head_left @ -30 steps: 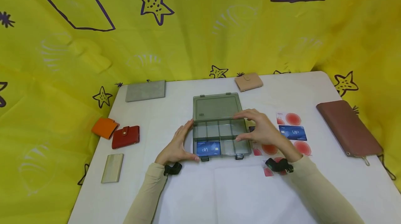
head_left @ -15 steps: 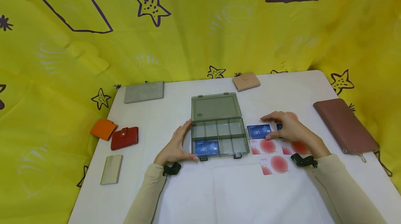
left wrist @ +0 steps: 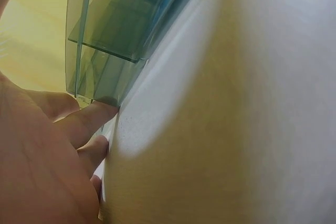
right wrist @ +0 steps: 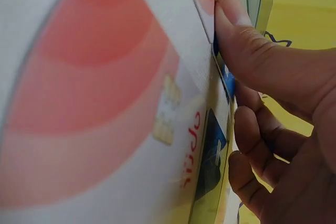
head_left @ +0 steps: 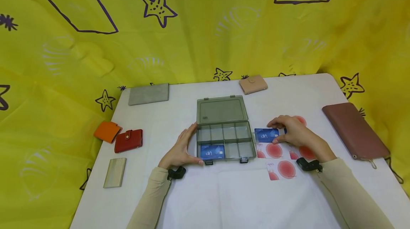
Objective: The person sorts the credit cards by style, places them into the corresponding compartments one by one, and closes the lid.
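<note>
A greenish see-through divided box (head_left: 237,134) lies with its lid (head_left: 221,110) folded back. In its front left compartment is a blue VIP card (head_left: 212,152). My left hand (head_left: 179,152) rests along the box's left side, fingers nearly straight against the wall and thumb at the front corner; the left wrist view shows the fingertips right at the wall. My right hand (head_left: 294,134) pinches another blue VIP card (head_left: 264,135) by its right end, just right of the box. In the right wrist view the thumb (right wrist: 236,11) lies against that card's edge.
Red-and-white cards (head_left: 281,169) lie around the right hand, some partly hidden under it. A brown wallet (head_left: 355,130) is at the right, a beige one (head_left: 253,84) and a grey one (head_left: 148,94) at the back. Orange (head_left: 107,131), red (head_left: 129,140) and cream (head_left: 114,172) wallets lie left.
My right hand has moved from over the box rightward to the blue card, and its fingers have closed in on the card's long edges. The left hand stays at the box.
</note>
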The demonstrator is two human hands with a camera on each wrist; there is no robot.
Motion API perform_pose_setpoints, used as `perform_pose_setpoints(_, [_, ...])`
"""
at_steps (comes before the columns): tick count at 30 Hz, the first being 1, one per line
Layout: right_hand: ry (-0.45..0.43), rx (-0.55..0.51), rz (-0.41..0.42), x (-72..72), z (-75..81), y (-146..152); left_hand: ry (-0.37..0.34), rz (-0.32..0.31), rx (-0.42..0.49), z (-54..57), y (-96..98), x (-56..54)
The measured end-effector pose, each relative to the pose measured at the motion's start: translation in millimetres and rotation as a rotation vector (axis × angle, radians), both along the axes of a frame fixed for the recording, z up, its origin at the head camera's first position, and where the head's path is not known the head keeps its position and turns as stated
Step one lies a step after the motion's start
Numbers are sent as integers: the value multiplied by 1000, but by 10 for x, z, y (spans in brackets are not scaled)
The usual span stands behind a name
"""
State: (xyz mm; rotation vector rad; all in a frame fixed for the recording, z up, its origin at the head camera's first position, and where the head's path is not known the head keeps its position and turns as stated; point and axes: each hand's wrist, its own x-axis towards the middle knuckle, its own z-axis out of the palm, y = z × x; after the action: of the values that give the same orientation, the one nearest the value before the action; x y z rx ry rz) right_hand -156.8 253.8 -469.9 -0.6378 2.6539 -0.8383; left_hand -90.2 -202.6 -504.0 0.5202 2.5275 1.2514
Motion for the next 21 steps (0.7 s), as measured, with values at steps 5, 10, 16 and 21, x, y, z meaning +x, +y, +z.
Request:
perform_pose_setpoints(5, [-28,-10,-5,-2,14,-5,6,-4,2,21,1,4])
perform_pose_setpoints(10, [-14,-42,13,40,19,26,10,-11,-1,21,12,1])
perform_pose_setpoints(16, [75,-170,-24,77,45,45,7,-7,-10,11,12,2])
perform_pose_setpoints(21, [191,-322,-145,68,98,-14,14,-7,-8,19,7,7])
